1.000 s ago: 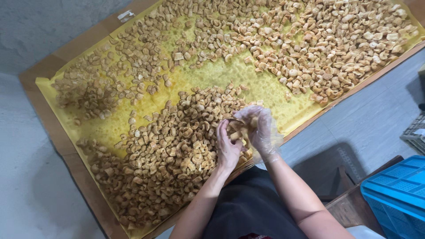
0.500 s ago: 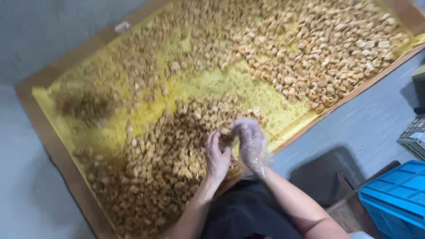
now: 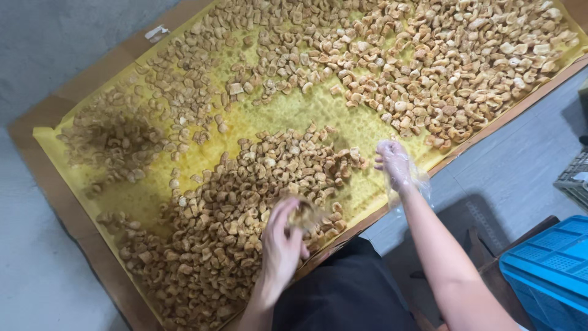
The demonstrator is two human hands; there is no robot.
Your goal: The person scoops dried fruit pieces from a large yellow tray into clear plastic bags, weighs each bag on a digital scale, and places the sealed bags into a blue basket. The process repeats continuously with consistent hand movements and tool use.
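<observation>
Holding a small clump of the fried curls (image 3: 301, 216) in your left hand (image 3: 283, 245), you've got the fingers curled round it, just above the near heap of tan pieces (image 3: 245, 202) that lies on the yellow paper (image 3: 288, 113). Your right hand (image 3: 395, 162), in its thin clear glove, hangs with fingers loosely spread and nothing in it, over a bare patch of paper near the front edge of the brown cardboard (image 3: 55, 190).

My guess is you're breaking up or sorting the pieces, so a few tips. Keep that left grip soft, these look brittle and a hard squeeze would likely crumble them. Work low over the paper so anything that drops lands on the sheet and not on the grey floor (image 3: 514, 165). Bring the gloved hand in beside the clump rather than reaching across the heap. Spread what you let go into the bare yellow gaps instead of piling it back on top. The far batch (image 3: 441, 61) along the top looks evenly laid, so I'd match that spacing. The blue crate (image 3: 551, 276) at your right sits well apart.
</observation>
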